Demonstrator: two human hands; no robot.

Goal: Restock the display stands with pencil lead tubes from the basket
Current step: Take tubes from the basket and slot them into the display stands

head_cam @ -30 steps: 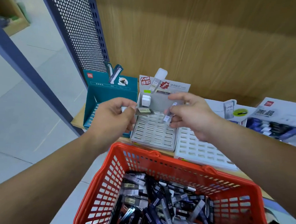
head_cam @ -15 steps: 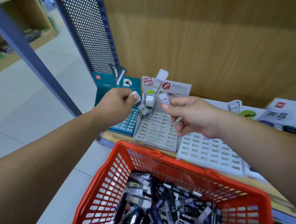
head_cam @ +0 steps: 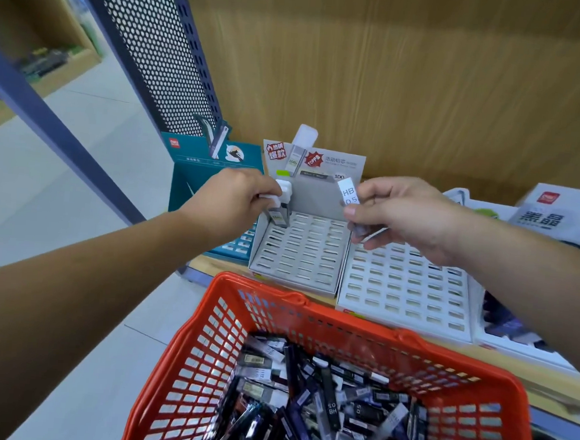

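Observation:
A red plastic basket in front of me holds a heap of several dark and white pencil lead tubes. Behind it on the shelf stands a grey slotted display stand. My left hand pinches a white-capped lead tube upright over the stand's back left corner, beside another white-capped tube standing there. My right hand holds a white tube marked HB 0.5 above the stand's right edge, with more tube ends showing under its fingers.
A white slotted stand sits right of the grey one, a teal display box left of it. Another box with dark tubes is at the far right. A perforated blue panel and wood wall rise behind.
My left hand has turned its tube upright and lowered it to the stand's back left corner. My right hand lifted and drew right, its HB 0.5 tube now facing me.

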